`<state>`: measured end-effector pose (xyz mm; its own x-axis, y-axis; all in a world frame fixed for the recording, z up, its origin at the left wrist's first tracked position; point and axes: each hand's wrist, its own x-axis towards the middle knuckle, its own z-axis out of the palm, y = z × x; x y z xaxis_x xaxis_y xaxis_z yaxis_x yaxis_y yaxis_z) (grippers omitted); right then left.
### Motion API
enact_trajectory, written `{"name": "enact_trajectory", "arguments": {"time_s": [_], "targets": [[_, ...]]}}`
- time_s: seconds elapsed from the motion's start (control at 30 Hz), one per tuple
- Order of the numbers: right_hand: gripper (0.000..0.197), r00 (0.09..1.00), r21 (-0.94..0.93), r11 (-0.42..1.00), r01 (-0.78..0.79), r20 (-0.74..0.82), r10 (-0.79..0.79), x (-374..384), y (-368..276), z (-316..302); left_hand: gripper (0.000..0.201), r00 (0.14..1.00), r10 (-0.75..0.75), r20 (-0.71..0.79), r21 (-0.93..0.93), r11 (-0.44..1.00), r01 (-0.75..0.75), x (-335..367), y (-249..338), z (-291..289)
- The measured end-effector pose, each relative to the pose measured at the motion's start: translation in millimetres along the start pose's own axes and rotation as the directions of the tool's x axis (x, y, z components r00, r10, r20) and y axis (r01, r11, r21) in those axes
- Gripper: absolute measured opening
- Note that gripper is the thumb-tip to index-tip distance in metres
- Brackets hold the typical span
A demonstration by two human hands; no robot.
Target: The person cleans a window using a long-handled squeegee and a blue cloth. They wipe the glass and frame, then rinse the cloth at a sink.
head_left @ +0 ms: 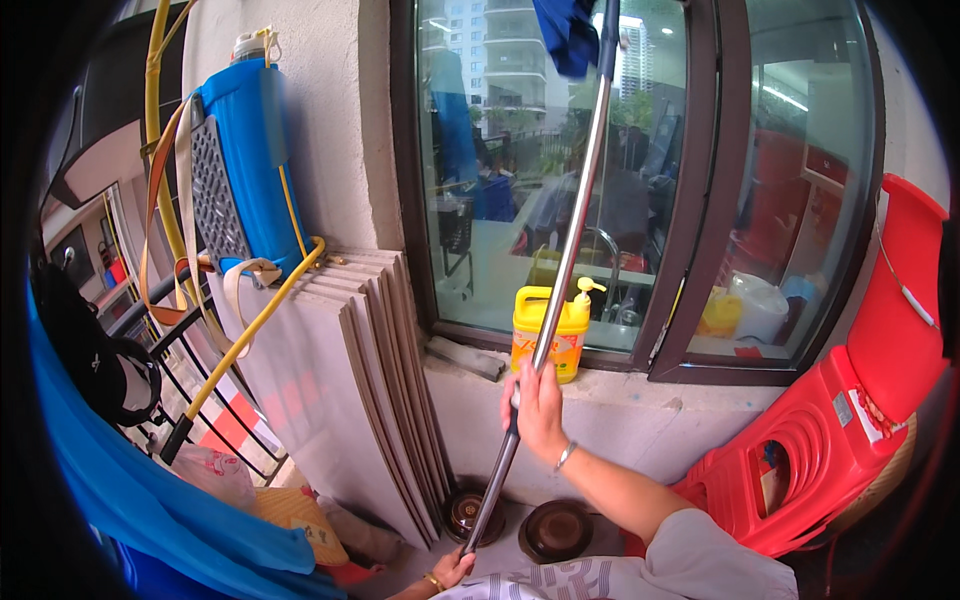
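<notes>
A long metal pole [583,190] slants up across the window [510,230], with a dark blue cloth-like head [565,35] at its top, partly cut off by the upper edge. Around the pole's middle, by a dark joint, my right hand [540,408] is closed. Lower down, near the bottom edge, my left hand [452,570] grips the pole's dark end section. Just behind the pole, a yellow pump jug [568,352] stands on the window ledge [620,390], close to my right hand. Whether the blue head touches the glass, I cannot tell.
Grey boards [330,400] lean upright at the left, with a blue backpack sprayer [265,160] above them. Brown round pots [556,530] sit on the floor by the wall. Stacked red stools [750,470] stand at the right. A blue sheet [150,480] hangs at the lower left.
</notes>
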<state>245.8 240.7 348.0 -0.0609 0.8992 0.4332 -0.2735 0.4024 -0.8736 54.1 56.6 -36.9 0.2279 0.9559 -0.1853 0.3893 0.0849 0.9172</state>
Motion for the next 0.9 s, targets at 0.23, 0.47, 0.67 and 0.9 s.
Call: {"name": "enact_trajectory", "arguments": {"time_s": [0.23, 0.47, 0.67, 0.9], "targets": [[0.021, 0.929, -0.168, 0.917, 0.362, -0.02, -0.37, 186, -169, 24, 0.052, 0.96, 0.257, -0.108, -0.134, 0.954, -0.27, 90, 280, -67], [0.039, 0.856, -0.371, 0.799, 0.473, -0.022, -0.517, 267, -284, 25, 0.054, 0.922, 0.387, -0.032, -0.36, 0.856, -0.372, 117, 440, -88], [0.055, 0.902, -0.327, 0.866, 0.379, -0.078, -0.424, 208, -150, 23, 0.05, 0.94, 0.339, 0.031, -0.173, 0.928, -0.329, 127, 299, -90], [0.03, 0.974, -0.003, 1.0, -0.014, -0.225, 0.013, 86, -20, 5, 0.065, 0.955, 0.075, 0.288, 0.322, 0.931, -0.17, 121, 132, -74]]}}
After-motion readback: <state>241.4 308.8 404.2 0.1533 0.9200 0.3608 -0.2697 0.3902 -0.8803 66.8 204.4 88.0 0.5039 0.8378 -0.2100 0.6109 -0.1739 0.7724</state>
